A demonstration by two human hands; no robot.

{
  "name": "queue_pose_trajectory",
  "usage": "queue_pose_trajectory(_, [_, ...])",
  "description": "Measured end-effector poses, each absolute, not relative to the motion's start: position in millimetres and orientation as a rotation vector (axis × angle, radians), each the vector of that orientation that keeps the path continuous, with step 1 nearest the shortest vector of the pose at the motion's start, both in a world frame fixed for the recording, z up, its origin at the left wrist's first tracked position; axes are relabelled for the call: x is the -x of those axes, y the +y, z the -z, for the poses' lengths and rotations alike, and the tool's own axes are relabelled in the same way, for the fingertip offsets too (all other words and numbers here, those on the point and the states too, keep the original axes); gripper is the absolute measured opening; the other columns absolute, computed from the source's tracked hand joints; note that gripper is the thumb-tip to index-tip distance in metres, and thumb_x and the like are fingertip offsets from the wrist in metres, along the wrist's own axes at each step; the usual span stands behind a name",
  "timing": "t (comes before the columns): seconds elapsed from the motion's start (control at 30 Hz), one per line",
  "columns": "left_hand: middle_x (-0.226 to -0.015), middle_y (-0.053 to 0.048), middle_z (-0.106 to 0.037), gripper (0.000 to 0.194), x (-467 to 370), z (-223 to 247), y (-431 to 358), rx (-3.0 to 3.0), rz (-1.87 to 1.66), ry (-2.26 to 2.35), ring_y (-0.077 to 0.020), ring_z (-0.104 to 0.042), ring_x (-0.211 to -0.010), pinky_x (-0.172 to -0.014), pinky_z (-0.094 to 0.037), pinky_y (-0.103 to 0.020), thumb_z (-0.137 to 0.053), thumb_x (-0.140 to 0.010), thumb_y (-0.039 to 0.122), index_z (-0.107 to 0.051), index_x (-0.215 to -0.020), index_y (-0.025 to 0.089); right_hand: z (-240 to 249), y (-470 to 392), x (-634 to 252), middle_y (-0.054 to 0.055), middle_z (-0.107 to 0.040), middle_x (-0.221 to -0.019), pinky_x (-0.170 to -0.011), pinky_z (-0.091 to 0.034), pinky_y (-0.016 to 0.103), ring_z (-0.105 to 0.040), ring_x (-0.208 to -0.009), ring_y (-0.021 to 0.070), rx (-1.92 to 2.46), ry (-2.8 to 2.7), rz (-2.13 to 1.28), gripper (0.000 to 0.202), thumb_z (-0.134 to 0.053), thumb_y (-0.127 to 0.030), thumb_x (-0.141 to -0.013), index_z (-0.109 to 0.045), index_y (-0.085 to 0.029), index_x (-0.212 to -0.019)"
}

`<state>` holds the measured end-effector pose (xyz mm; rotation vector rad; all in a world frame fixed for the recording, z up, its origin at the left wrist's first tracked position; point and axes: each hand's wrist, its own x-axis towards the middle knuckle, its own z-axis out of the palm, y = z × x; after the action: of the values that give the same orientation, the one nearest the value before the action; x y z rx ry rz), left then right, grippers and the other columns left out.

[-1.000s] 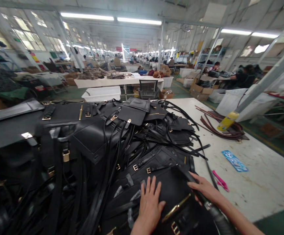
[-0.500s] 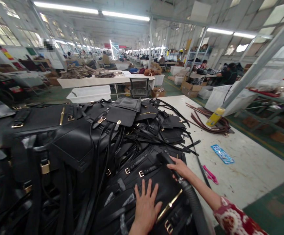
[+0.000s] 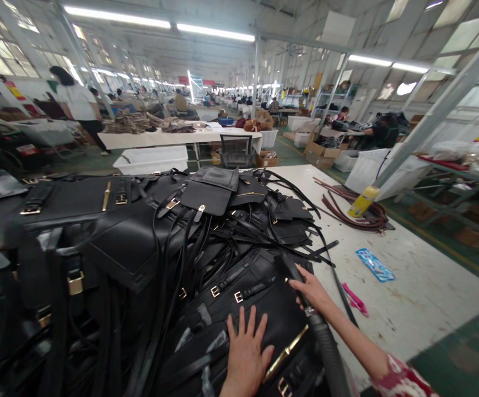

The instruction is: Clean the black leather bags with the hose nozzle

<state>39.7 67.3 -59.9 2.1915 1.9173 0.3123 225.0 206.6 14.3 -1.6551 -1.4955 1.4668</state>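
My left hand (image 3: 247, 347) lies flat with spread fingers on a black leather bag (image 3: 247, 275), which has gold buckles and a gold zip. My right hand (image 3: 311, 289) is wrapped round a black vacuum hose (image 3: 324, 342), whose dark nozzle end rests on or just over the bag's upper right part. Whether the nozzle touches the leather I cannot tell. Bits of clear plastic film cling to straps left of my left hand. More black bags (image 3: 119, 242) with long loose straps are heaped to the left and beyond.
On the white table (image 3: 425, 292) lie brown straps (image 3: 350, 212), a yellow bottle (image 3: 363, 201), a blue packet (image 3: 375, 264) and a pink item (image 3: 355, 299). Past the table stand a white bin (image 3: 152, 160) and a mesh chair (image 3: 236, 150). A person in white (image 3: 77, 102) is at far left.
My right hand has moved slightly right with the hose, and the nozzle has shifted right over the bag. My left hand stays on the bag. At far left the person has come further into view.
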Motion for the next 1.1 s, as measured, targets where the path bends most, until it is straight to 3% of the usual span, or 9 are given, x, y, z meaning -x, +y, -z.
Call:
queue_pose_trajectory(0.3, [-0.143, 0.0, -0.02, 0.066, -38.8, 59.3, 68.8, -2.179, -0.263, 1.914, -0.0336, -0.009, -0.129, -0.099, -0.002, -0.063, -0.045, -0.074, 0.053, -0.016, -0.132, 0.04, -7.8, 192.4, -230.0, -0.006, -0.052, -0.053, -0.031, -0.039, 0.018, -0.052, -0.033, 0.0114, 1.601, -1.537, -1.662, 0.06, -0.053, -0.023, -0.071, -0.035, -0.024, -0.129])
queue_pose_trajectory(0.57, [-0.142, 0.002, -0.024, 0.064, -32.4, 55.5, 59.9, -2.175, -0.239, 1.84, -0.0302, -0.015, -0.129, -0.101, -0.009, -0.059, -0.049, -0.073, 0.046, -0.023, -0.131, 0.039, -9.2, 179.3, -219.3, -0.005, -0.054, -0.055, -0.03, -0.037, 0.018, -0.053, -0.034, 0.0124, 1.6, -1.55, -1.699, 0.063, -0.052, -0.024, -0.073, -0.03, -0.023, -0.132])
queue_pose_trajectory(0.63, [-0.14, 0.0, -0.029, 0.057, -18.2, 54.4, 50.0, -2.125, -0.263, 1.933, -0.0267, -0.019, -0.129, -0.103, -0.014, -0.052, -0.047, -0.075, 0.039, -0.03, -0.129, 0.034, -7.6, 174.4, -222.7, -0.005, -0.053, -0.055, -0.03, -0.037, 0.019, -0.052, -0.034, 0.0122, 1.619, -1.546, -1.676, 0.062, -0.05, -0.025, -0.073, -0.03, -0.023, -0.132])
queue_pose_trajectory(0.73, [-0.13, -0.009, -0.042, 0.047, 15.1, 44.1, 36.0, -1.882, -0.279, 2.331, -0.025, -0.031, -0.123, -0.1, -0.023, -0.044, -0.038, -0.079, 0.027, -0.041, -0.125, 0.018, -6.6, 173.1, -223.4, -0.006, -0.051, -0.055, -0.035, -0.04, 0.018, -0.051, -0.037, 0.01, 1.65, -1.531, -1.548, 0.067, -0.047, -0.027, -0.076, -0.018, -0.02, -0.136])
queue_pose_trajectory(0.83, [-0.114, -0.015, -0.053, 0.042, 47.5, 27.5, 33.9, -1.614, -0.232, 2.506, -0.0271, -0.045, -0.108, -0.088, -0.034, -0.042, -0.038, -0.079, 0.029, -0.051, -0.114, 0.01, -15.6, 165.9, -216.0, -0.007, -0.05, -0.054, -0.037, -0.04, 0.017, -0.05, -0.038, 0.0094, 1.599, -1.572, -1.552, 0.071, -0.047, -0.026, -0.076, -0.011, -0.021, -0.137])
queue_pose_trajectory(0.97, [-0.099, -0.008, -0.059, 0.031, 62.4, 19.8, 40.4, -1.461, -0.27, 2.365, -0.0239, -0.052, -0.098, -0.081, -0.038, -0.039, -0.044, -0.073, 0.028, -0.056, -0.099, 0.017, -39.0, 135.1, -190.2, -0.006, -0.055, -0.059, -0.035, -0.04, 0.016, -0.049, -0.037, 0.008, 1.36, -1.734, -1.847, 0.068, -0.054, -0.019, -0.067, -0.032, -0.025, -0.13])
queue_pose_trajectory(1.1, [-0.101, -0.008, -0.056, 0.043, 57.4, 35.1, 30.3, -1.447, -0.608, 2.373, -0.019, -0.052, -0.098, -0.087, -0.037, -0.034, -0.037, -0.076, 0.02, -0.034, -0.118, 0.012, -51.6, 111.4, -147.8, -0.007, -0.057, -0.059, -0.033, -0.038, 0.013, -0.047, -0.035, 0.0062, 1.213, -1.864, -2.044, 0.061, -0.057, -0.013, -0.06, -0.048, -0.027, -0.119])
